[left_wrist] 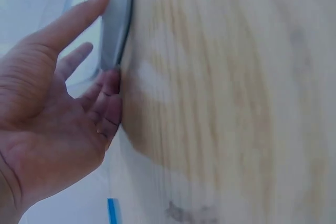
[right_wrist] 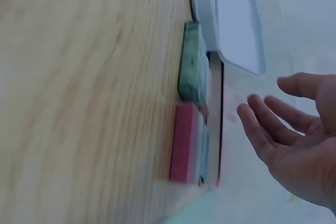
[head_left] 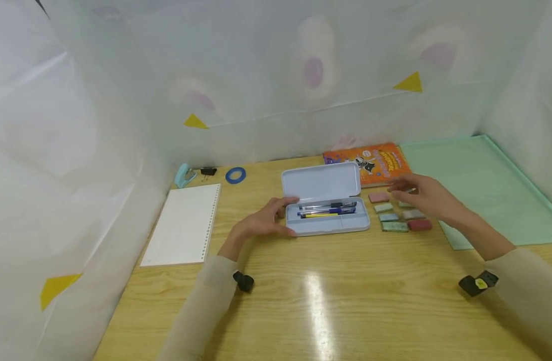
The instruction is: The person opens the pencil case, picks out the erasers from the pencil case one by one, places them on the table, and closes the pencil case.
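Note:
My left hand (head_left: 264,219) grips the left end of an open light-blue pencil case (head_left: 327,231), thumb at its front corner and fingers toward the back one. In the left wrist view the thumb (left_wrist: 79,19) lies along the case's side (left_wrist: 118,19). Several pens (head_left: 327,211) lie inside the case, and its lid (head_left: 321,181) is tipped back. Above small coloured erasers right of the case hovers my right hand (head_left: 426,195), fingers loosely bent. The right wrist view shows nothing between them. Among the erasers are a red one (right_wrist: 184,142) and a green one (right_wrist: 190,64).
An orange book (head_left: 379,173) lies behind the erasers, beside a pale green mat (head_left: 492,190). At left are a white notebook (head_left: 183,225), a light-blue stapler (head_left: 183,176), a black binder clip (head_left: 208,171) and a blue tape roll (head_left: 235,181). White sheeting (head_left: 257,65) encloses the table.

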`<state>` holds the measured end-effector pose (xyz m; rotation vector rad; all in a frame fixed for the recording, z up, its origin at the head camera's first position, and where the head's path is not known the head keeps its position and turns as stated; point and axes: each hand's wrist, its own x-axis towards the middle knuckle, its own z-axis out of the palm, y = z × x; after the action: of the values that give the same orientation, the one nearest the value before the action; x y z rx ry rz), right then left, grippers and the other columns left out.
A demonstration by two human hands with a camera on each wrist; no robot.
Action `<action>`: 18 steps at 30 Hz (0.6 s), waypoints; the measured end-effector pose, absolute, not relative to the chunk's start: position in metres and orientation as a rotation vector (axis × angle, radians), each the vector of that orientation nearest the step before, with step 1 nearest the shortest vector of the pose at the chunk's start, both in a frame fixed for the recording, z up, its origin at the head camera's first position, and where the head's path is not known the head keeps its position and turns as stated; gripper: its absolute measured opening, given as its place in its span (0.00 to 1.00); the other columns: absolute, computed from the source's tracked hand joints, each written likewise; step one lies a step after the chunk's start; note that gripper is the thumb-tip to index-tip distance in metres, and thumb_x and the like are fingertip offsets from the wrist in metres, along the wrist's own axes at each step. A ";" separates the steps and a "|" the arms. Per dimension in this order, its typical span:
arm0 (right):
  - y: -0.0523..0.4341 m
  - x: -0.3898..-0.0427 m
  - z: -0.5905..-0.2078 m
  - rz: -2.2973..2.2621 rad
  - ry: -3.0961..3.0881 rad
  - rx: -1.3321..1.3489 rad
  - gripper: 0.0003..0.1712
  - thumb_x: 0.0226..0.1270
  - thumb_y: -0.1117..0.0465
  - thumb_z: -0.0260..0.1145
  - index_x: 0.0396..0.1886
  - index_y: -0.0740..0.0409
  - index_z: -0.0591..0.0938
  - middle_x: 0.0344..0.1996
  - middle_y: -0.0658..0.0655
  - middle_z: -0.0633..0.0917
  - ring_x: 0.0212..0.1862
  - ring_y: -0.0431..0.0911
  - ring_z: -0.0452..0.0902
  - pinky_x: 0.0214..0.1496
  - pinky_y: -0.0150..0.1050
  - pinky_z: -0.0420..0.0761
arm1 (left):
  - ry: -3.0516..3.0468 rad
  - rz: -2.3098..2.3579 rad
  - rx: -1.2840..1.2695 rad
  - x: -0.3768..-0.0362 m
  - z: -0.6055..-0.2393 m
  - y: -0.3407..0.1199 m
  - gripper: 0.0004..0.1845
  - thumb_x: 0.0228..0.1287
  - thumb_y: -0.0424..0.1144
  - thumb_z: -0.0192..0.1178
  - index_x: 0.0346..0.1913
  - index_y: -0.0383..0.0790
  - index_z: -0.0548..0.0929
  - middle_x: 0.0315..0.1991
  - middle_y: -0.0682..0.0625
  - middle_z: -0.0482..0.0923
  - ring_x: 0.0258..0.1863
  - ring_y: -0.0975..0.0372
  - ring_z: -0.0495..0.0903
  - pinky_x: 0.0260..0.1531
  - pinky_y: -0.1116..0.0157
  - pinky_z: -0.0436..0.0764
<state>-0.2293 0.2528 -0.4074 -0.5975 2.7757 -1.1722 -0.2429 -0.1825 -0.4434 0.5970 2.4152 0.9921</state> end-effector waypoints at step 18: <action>0.174 -0.277 -0.410 -1.879 2.066 -0.051 0.37 0.85 0.40 0.47 0.83 0.54 0.59 0.80 0.62 0.60 0.80 0.59 0.52 0.72 0.72 0.56 | 2.592 0.917 0.473 -0.229 -0.444 -0.177 0.50 0.50 0.52 0.83 0.70 0.36 0.67 0.61 0.45 0.67 0.58 0.55 0.67 0.61 0.57 0.73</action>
<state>-0.2769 0.1743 -0.4095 -0.0507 2.0657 -1.8785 -0.2286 -0.1770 -0.4440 0.4731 2.5917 0.9172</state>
